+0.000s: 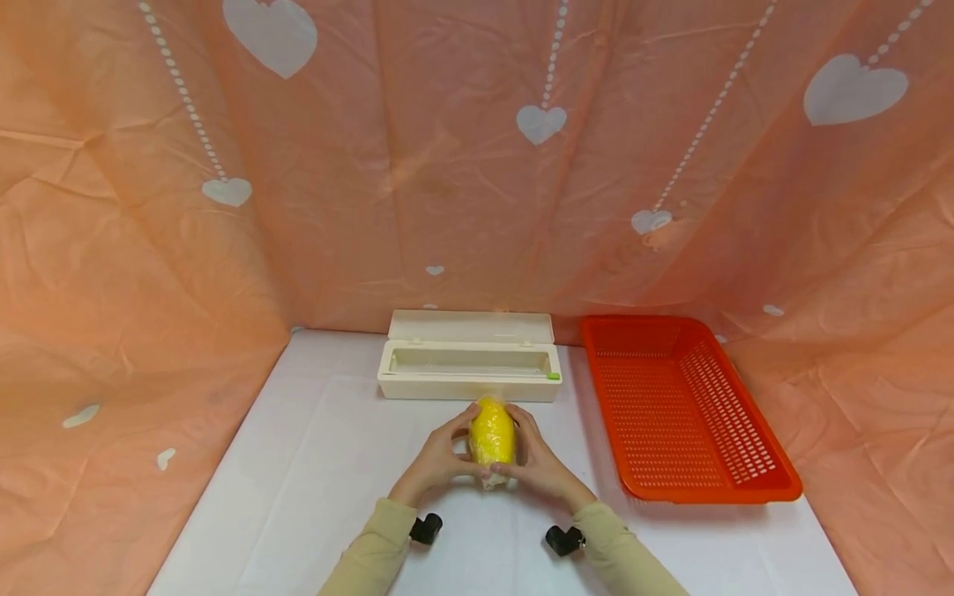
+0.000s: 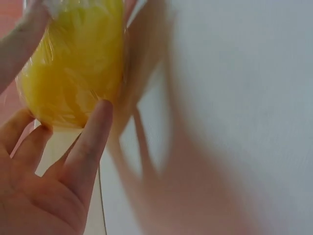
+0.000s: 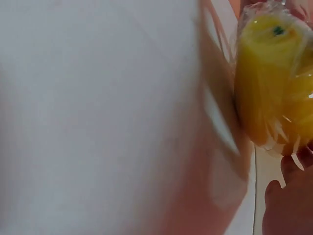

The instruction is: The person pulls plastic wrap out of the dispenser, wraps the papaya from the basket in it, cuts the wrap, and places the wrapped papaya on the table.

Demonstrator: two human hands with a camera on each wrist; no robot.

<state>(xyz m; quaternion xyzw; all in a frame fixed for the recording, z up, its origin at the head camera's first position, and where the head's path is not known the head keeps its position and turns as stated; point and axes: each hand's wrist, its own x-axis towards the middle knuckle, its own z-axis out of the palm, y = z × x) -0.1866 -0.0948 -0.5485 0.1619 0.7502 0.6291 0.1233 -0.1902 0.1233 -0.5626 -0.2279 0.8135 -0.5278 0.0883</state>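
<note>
A plump yellow fruit (image 1: 492, 432), wrapped in clear cling film, is held between both hands above the white table. Its exact kind cannot be told; in the right wrist view the wrapped fruit (image 3: 269, 73) shows a small dark green spot at one end. On its left side, the left hand (image 1: 440, 455) grips it with fingertips and thumb. Fingers of the right hand (image 1: 542, 463) hold the opposite side, and the two thumbs come together at the near end, where the film bunches. In the left wrist view, fingertips of the left hand (image 2: 54, 171) touch the film.
Just beyond the hands stands a cream cling film dispenser box (image 1: 469, 387), its lid (image 1: 471, 326) raised, with a small green piece at its right end. An orange-red perforated basket (image 1: 663, 430) sits at the right. Behind hangs a peach curtain (image 1: 462, 165) with white hearts.
</note>
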